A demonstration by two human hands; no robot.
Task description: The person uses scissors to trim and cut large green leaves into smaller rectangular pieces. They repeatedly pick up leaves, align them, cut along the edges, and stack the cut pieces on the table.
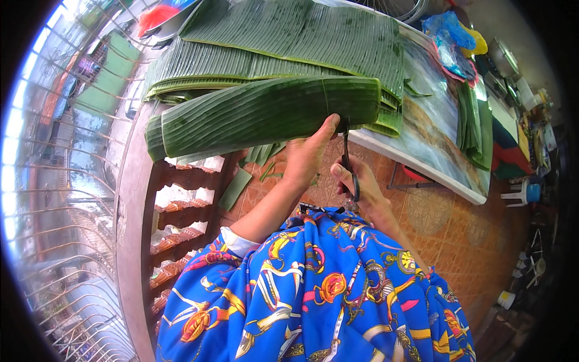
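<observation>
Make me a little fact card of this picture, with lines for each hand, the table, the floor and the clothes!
Left hand: holds a long green leaf bundle
Right hand: holds black scissors, blades at the bundle's near edge
Table: more big leaves piled on it
Floor: orange-brown tiles, with leaf pieces
Clothes: blue, colourful pattern

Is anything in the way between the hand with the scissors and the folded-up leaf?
Only the scissors in the right hand, reaching up to the lower edge of the folded leaf. Nothing else visible is between. The left hand holds it just to their left.
</observation>
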